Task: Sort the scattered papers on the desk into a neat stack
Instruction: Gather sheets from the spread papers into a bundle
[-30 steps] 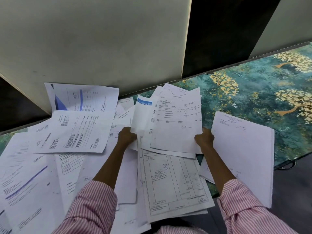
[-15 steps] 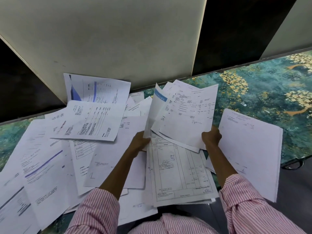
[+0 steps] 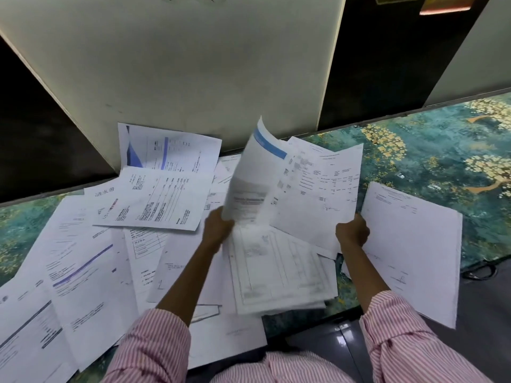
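Observation:
Many printed white papers (image 3: 83, 258) lie scattered over the left and middle of the desk (image 3: 431, 150). My left hand (image 3: 217, 228) grips the left edge of a lifted bunch of sheets (image 3: 312, 189), whose front sheet with a blue header (image 3: 269, 142) stands up and curls. My right hand (image 3: 352, 230) grips the same bunch at its lower right corner. Under the bunch a ruled form sheet (image 3: 279, 269) lies on a few others at the desk's front edge. A separate white sheet (image 3: 414, 244) lies to the right of my right hand.
The desk has a teal and gold floral top. A pale partition panel (image 3: 193, 64) and a dark panel (image 3: 387, 56) stand behind it. Dark floor (image 3: 484, 313) shows past the front edge at the lower right, near a black cable (image 3: 479, 272).
Both hands have raised the held bunch higher off the desk, and its blue-header sheet has tilted upright. The view has shifted a little, so the papers sit lower in frame.

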